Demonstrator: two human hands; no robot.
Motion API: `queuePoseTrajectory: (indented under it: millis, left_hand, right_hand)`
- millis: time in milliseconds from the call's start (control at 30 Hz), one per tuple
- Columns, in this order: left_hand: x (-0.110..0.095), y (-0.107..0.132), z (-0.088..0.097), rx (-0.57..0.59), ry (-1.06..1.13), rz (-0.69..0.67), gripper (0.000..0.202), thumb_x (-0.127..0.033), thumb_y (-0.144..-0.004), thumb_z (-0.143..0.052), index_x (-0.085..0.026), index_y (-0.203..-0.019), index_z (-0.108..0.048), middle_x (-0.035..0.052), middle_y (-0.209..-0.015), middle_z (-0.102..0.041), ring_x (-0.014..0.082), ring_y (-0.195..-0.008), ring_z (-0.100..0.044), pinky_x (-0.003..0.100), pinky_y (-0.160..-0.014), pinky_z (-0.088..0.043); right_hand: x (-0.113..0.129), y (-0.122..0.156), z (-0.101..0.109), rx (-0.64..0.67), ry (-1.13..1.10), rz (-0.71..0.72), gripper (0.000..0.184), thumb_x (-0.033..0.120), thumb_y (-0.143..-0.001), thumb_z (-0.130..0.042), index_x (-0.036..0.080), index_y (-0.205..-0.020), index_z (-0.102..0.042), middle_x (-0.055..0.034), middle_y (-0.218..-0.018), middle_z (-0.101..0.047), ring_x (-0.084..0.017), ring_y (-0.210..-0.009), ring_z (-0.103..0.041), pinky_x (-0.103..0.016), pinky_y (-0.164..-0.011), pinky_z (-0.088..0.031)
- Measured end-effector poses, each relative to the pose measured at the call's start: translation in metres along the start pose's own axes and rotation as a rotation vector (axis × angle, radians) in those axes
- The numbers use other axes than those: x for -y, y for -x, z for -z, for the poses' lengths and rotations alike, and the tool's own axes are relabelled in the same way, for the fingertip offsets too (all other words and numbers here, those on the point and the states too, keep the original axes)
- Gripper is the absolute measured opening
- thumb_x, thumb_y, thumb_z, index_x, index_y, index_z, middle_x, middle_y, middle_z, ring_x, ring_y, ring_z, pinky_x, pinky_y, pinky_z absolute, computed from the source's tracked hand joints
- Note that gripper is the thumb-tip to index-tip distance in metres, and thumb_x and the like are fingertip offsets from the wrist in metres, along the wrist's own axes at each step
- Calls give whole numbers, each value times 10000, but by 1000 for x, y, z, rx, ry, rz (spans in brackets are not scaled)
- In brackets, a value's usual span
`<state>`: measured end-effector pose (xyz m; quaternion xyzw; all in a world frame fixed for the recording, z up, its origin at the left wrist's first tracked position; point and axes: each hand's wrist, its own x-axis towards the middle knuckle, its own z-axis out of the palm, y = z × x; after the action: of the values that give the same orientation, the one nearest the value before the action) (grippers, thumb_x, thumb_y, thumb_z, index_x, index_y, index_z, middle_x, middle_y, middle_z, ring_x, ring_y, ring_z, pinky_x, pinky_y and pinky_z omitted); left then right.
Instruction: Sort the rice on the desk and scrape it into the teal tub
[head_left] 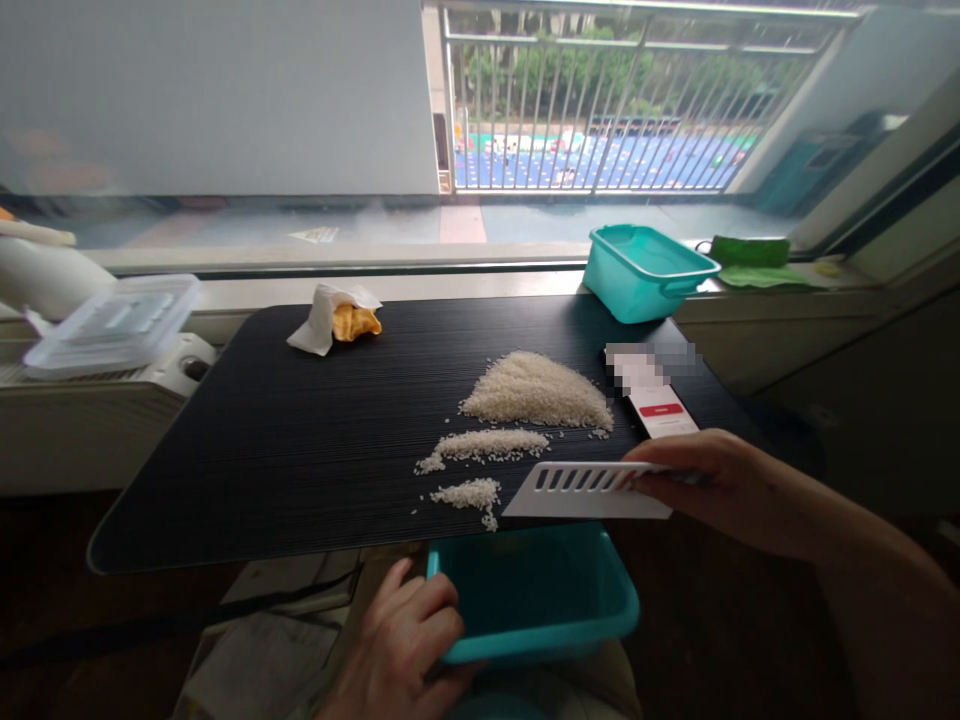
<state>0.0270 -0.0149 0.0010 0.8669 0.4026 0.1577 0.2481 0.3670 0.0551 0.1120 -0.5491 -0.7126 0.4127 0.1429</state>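
Observation:
My right hand point(739, 490) is closed around a white slotted scraper point(551, 497), whose flat edge is down near the front edge of the black table point(300, 440). Just left of the scraper lies a small heap of white rice point(469, 492). Behind it are a thin row of rice point(491, 443) and a much larger pile of rice point(536, 388). Below the table edge is a teal plastic bin point(544, 642), its inside dark. My left hand point(409, 640) grips this bin's left rim, with the thumb side partly hidden.
A phone point(664, 410) lies to the right of the large pile. Another teal bin point(626, 290) stands at the back right corner. A white tissue point(324, 320) with orange pieces sits at the back left. Beyond are a clear plastic lid point(120, 315) and a window.

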Motion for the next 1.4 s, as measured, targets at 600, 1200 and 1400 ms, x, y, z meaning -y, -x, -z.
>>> queuePoseTrajectory:
  millis: [600,1200,1400]
  left_hand:
    - [2,-1,7,-51,-46,-70,154,-226,-875,-621,-212,-731,-565,-26,-782,-618,158,-707,-604,370,-934,-368]
    - [2,-3,7,-117,-44,-98,206,-226,-910,-559,-196,-707,-543,-24,-755,-597,154,-658,-590,346,-829,-346]
    - [1,-4,9,-100,-48,-81,199,-236,-904,-569,-203,-709,-551,-24,-762,-614,158,-666,-601,352,-840,-368]
  right_hand:
    - [1,-15,-5,-135,28,43,402,509,-882,-574,168,-968,-767,-71,-830,-751,-225,-736,-677,-279,-637,-538]
    - [12,-10,-9,-41,23,78,328,416,-896,-572,167,-972,-771,-68,-827,-754,-201,-718,-661,-258,-628,-534]
    - [12,-14,-8,-2,32,77,322,413,-905,-564,176,-983,-768,-65,-853,-755,-204,-746,-669,-255,-634,-534]
